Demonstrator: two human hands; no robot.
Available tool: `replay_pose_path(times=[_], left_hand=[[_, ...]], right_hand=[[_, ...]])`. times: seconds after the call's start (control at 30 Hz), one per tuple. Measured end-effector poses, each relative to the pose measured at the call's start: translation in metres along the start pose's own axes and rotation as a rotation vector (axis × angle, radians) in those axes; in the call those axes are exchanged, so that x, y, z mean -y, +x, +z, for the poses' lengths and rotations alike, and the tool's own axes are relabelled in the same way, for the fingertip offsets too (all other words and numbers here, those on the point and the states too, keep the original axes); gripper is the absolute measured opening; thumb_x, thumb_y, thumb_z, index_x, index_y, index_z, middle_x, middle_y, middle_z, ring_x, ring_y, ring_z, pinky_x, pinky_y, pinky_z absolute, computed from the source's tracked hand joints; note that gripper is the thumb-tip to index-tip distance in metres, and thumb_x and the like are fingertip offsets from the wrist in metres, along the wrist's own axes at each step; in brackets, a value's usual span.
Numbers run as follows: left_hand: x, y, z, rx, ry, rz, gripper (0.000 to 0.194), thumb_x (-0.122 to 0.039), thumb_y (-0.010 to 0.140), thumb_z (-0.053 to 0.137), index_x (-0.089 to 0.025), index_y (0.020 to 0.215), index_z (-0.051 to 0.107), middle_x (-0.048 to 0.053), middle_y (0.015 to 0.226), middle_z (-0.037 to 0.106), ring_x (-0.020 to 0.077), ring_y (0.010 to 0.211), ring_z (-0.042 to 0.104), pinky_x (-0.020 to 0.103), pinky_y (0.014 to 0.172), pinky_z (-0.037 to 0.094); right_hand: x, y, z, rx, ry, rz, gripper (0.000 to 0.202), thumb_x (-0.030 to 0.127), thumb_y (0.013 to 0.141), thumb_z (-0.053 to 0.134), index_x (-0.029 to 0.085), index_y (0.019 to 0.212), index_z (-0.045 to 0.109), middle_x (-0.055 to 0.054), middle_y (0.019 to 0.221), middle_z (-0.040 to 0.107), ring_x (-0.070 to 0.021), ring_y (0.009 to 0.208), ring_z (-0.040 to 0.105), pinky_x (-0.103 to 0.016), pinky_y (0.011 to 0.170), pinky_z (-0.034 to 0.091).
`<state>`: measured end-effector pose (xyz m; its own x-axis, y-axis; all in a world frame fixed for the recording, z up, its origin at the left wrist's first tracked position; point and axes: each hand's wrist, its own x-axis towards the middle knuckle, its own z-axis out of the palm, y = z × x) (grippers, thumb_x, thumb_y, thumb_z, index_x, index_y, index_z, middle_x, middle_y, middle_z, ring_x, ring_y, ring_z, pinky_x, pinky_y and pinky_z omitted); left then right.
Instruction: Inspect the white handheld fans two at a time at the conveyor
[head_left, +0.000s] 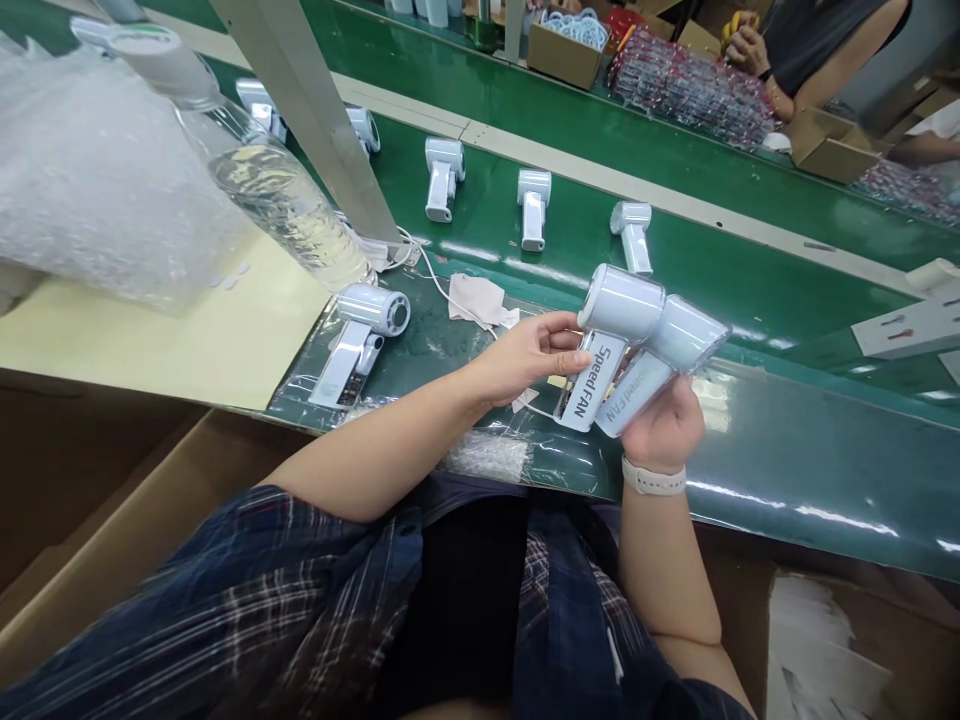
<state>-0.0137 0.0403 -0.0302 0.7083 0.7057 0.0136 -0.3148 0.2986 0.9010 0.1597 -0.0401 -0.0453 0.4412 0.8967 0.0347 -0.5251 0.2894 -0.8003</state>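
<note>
White plastic fan (609, 340): in the head view it is tilting above the near part of the counter (772, 440), its barrel-shaped head uppermost and its "Speed FAN" handle slanting down toward the wearer
Left hand (536, 355): it is closing partway on this fan, the thumb pressing the handle just under the head and the fingers reaching behind
Second fan (679, 340): it is leaning beside the first, on the right; clear film (718, 343) is apparently covering it, since its lettering is showing paler; whether the two fans are touching is hard to tell
Right hand (667, 430): it is curling around the handle of the second fan and holding it from the right; some fingertips are hiding behind
Fan weight: each is probably feeling light enough for one hand, with the thicker head likely pulling the top over
Glossy shell: it is looking hard and stiff, probably not giving under a squeeze; any loose film is likely making the grip more slippery
Handle: just under the head is seeming the surest place for taking hold, near the balance
Round ends: they are probably calling for gentler treatment than the handle
White cable (442, 285): it is running across the counter toward the first fan and could be snagging the handle
</note>
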Motion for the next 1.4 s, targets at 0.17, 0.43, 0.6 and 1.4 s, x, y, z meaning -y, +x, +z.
replay_pose_path(times=[0.17, 0.43, 0.6, 1.4], left_hand=[[0.004, 0.001, -0.002, -0.009, 0.011, -0.006, 0.072, -0.052, 0.066, 0.095, -0.013, 0.119, 0.065, 0.010, 0.101, 0.077, 0.0200, 0.095, 0.074, 0.033, 0.085, 0.057], [0.006, 0.002, -0.004, -0.028, 0.039, -0.017, 0.070, -0.053, 0.066, 0.095, -0.014, 0.116, 0.065, 0.010, 0.102, 0.077, 0.0200, 0.094, 0.074, 0.033, 0.084, 0.057], [0.004, 0.001, -0.003, -0.044, 0.053, -0.015, 0.065, -0.052, 0.067, 0.094, -0.015, 0.113, 0.066, 0.009, 0.099, 0.078, 0.0190, 0.092, 0.074, 0.035, 0.087, 0.058], [0.006, -0.005, 0.004, -0.165, 0.871, 0.736, 0.015, -0.033, 0.092, 0.072, -0.030, 0.106, 0.078, 0.006, 0.128, 0.077, 0.0252, 0.135, 0.063, 0.058, 0.129, 0.030]], right_hand=[[-0.002, 0.002, 0.000, -0.039, 0.018, -0.023, 0.024, 0.030, 0.089, 0.059, 0.031, 0.110, 0.071, 0.000, 0.102, 0.076, -0.0213, 0.091, 0.072, -0.046, 0.093, 0.059], [-0.005, 0.003, 0.001, -0.080, -0.029, 0.002, 0.023, 0.023, 0.090, 0.056, 0.029, 0.107, 0.070, 0.002, 0.088, 0.078, -0.0180, 0.088, 0.075, -0.041, 0.090, 0.062], [-0.006, 0.004, -0.001, -0.055, -0.039, 0.031, 0.024, 0.029, 0.084, 0.059, 0.031, 0.106, 0.069, 0.003, 0.089, 0.078, -0.0199, 0.081, 0.075, -0.045, 0.086, 0.065], [0.000, -0.016, -0.019, 0.201, -0.586, -0.467, 0.065, 0.038, 0.063, 0.095, 0.034, 0.116, 0.059, -0.005, 0.128, 0.073, -0.0299, 0.130, 0.066, -0.060, 0.121, 0.042]])
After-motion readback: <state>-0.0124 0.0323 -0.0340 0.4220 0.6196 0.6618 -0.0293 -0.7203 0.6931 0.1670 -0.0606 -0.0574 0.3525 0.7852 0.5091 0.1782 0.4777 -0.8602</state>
